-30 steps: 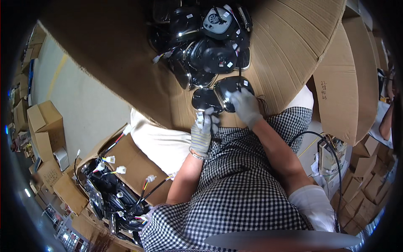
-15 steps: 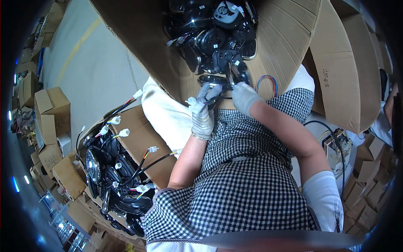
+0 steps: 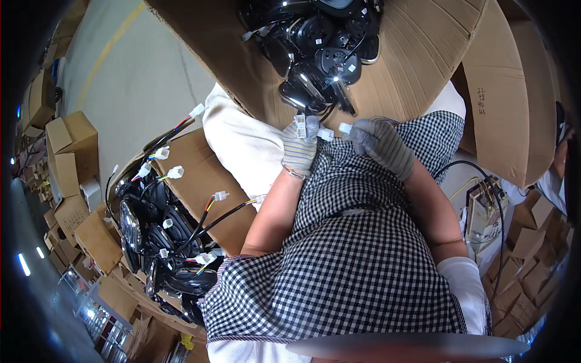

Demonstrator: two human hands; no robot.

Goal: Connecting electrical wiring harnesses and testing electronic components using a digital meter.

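In a gray-striped glove, my left hand [image 3: 299,151] is closed on a white plug connector [image 3: 301,126] at the near edge of the large carton. A second white connector [image 3: 325,134] sticks out beside its fingers. Just to the right, my right hand [image 3: 382,145], also gloved, pinches a smaller white connector [image 3: 345,128], apart from the others. A black cable runs from near my left hand up to the glossy black lamp-like units [image 3: 311,85] lying in the carton. The fingertips of both hands are partly hidden.
The large open carton [image 3: 417,66] tilts toward my lap. At left, another carton [image 3: 212,193] holds more black units [image 3: 157,212] with white-plugged wires standing out. Stacked cartons line the far left. A cable [image 3: 499,218] and a device with exposed parts [image 3: 486,212] are at right.
My right hand has left the black unit and moved right, now holding a small connector. My left hand has turned, showing the white connector. The unit lies with the others in the carton.
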